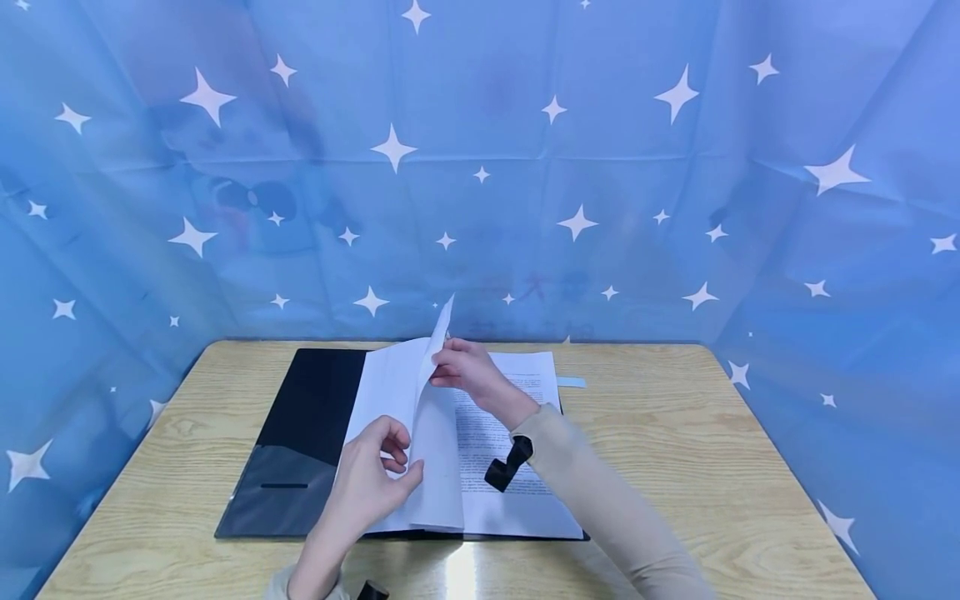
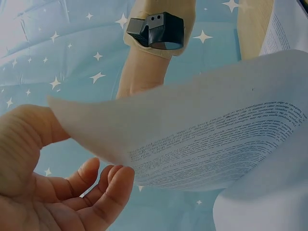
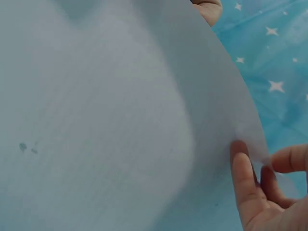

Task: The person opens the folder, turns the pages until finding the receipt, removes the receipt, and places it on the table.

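Note:
A raised sheet of paper (image 1: 437,479) stands curved over the middle of an open black folder (image 1: 322,400). My right hand (image 1: 471,373) pinches the sheet near its far edge, thumb and fingertips meeting on it in the right wrist view. At the near left side, my left hand (image 1: 369,483) has its thumb and loosely bent fingers spread apart. In the left wrist view the corner of the sheet (image 2: 192,125) lies by that thumb, with the fingers just below its edge. Printed pages (image 1: 517,517) lie flat on the folder's right side, and white paper (image 1: 390,375) on the left.
The folder lies on a wood-grain table (image 1: 675,433). A pale blue tab (image 1: 572,382) sticks out at the right of the pages. A clear pocket (image 1: 277,508) covers the folder's lower left. Blue star-patterned curtain (image 1: 480,208) stands behind the table and along both sides.

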`<act>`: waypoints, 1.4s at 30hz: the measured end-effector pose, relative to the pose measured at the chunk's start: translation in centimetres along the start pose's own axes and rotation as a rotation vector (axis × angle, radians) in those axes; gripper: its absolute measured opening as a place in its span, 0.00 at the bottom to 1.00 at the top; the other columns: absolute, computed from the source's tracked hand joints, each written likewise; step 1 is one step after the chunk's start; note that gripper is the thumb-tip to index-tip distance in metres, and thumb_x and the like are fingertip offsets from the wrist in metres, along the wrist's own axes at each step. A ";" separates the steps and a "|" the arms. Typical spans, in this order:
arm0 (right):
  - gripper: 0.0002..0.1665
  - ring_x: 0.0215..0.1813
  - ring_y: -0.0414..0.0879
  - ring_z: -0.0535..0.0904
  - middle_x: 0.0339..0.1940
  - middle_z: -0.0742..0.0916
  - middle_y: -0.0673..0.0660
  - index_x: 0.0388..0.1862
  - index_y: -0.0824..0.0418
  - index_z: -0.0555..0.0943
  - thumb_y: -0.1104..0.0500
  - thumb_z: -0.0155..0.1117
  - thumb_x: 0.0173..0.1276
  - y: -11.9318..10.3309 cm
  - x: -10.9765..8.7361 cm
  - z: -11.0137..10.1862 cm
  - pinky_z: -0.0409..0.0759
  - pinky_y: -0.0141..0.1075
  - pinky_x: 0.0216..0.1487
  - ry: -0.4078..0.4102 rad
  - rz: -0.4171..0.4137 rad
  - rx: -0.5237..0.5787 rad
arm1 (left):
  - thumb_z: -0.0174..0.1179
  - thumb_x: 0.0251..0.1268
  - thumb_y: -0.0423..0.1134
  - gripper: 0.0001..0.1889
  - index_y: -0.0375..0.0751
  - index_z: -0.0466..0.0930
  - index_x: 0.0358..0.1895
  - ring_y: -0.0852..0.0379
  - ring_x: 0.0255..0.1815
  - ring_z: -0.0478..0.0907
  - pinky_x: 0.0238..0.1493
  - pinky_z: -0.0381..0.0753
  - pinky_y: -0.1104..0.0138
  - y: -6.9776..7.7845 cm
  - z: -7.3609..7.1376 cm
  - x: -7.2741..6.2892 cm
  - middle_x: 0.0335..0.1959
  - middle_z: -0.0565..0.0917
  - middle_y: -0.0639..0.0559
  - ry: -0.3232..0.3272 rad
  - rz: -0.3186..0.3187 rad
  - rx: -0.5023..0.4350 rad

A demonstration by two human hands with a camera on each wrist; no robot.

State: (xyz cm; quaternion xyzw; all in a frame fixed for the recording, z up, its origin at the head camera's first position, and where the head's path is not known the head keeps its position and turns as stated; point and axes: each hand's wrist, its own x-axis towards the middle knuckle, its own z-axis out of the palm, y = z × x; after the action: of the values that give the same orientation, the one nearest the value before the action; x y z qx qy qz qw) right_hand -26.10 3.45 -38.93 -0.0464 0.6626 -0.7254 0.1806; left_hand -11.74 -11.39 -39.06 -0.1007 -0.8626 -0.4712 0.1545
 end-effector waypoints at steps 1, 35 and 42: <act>0.03 0.30 0.43 0.80 0.34 0.82 0.58 0.34 0.65 0.71 0.65 0.56 0.64 0.0 0.0 0.1 0.81 0.34 0.39 0.000 0.002 0.002 | 0.65 0.38 0.22 0.15 0.40 0.71 0.27 0.63 0.23 0.73 0.26 0.79 0.72 0.0 0.0 0.0 0.21 0.73 0.55 -0.002 0.000 -0.001; 0.18 0.36 0.44 0.83 0.34 0.84 0.56 0.49 0.74 0.71 0.61 0.57 0.67 0.8 -0.2 -1.3 0.80 0.38 0.47 -0.188 0.021 -0.039 | 0.60 0.38 0.18 0.14 0.38 0.73 0.29 0.60 0.26 0.73 0.26 0.78 0.72 -2.2 -1.7 -0.2 0.24 0.75 0.51 0.041 -0.114 0.129; 0.19 0.36 0.43 0.83 0.33 0.84 0.55 0.50 0.75 0.69 0.62 0.56 0.67 1.2 -0.1 -2.5 0.80 0.36 0.45 -0.180 0.046 -0.035 | 0.59 0.37 0.18 0.14 0.37 0.72 0.29 0.60 0.25 0.73 0.26 0.78 0.71 -3.2 -2.1 -0.4 0.24 0.75 0.51 0.061 -0.120 0.154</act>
State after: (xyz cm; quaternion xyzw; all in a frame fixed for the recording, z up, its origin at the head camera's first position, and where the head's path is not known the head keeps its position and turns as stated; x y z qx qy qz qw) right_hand -26.52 5.76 -40.36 -0.0991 0.6572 -0.7022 0.2552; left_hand -12.02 -14.85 -40.61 -0.0223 -0.8956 -0.4146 0.1596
